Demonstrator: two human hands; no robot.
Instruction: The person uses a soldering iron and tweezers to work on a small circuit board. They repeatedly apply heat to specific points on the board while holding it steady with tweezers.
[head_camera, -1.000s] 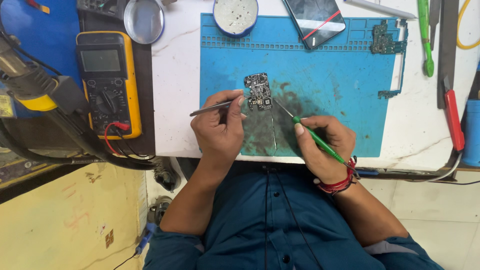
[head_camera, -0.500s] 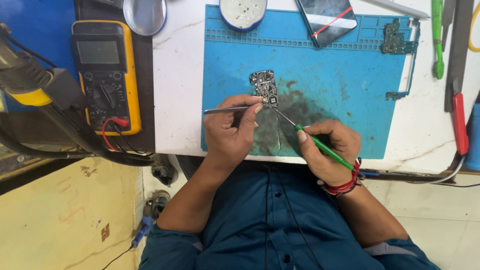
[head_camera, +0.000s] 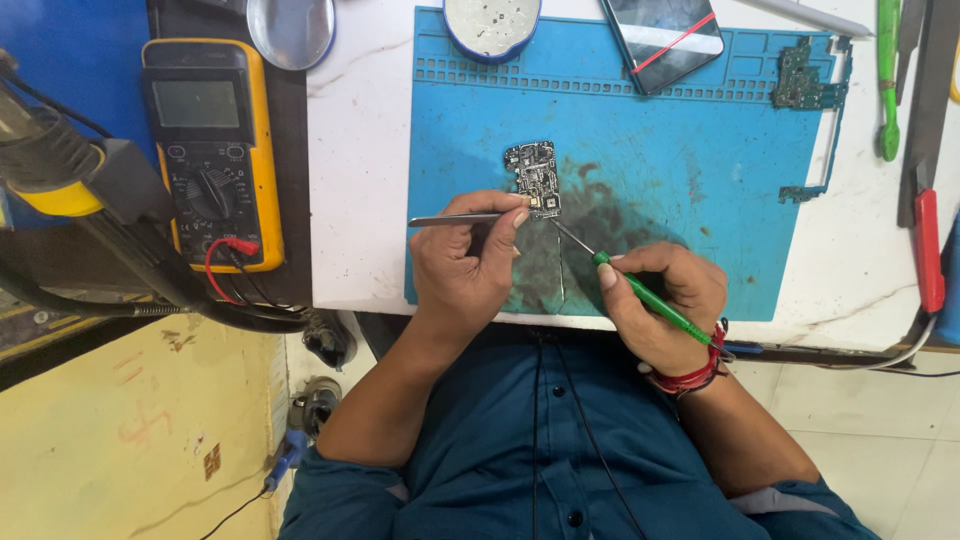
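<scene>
Blue mat (head_camera: 700, 200) on the table carries the small circuit board (head_camera: 535, 178) near its middle. My left hand (head_camera: 465, 260) pinches metal tweezers (head_camera: 455, 219) at the board's near edge; my right hand (head_camera: 660, 305) grips a green-handled tool (head_camera: 650, 300), tip toward the board.

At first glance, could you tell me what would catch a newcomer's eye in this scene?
The small circuit board at the middle of the blue work mat draws the eye first. The left hand holds metal tweezers at its lower edge, while the right hand aims a green-handled probe at the same spot. A yellow multimeter lies to the left, off the mat.
</scene>
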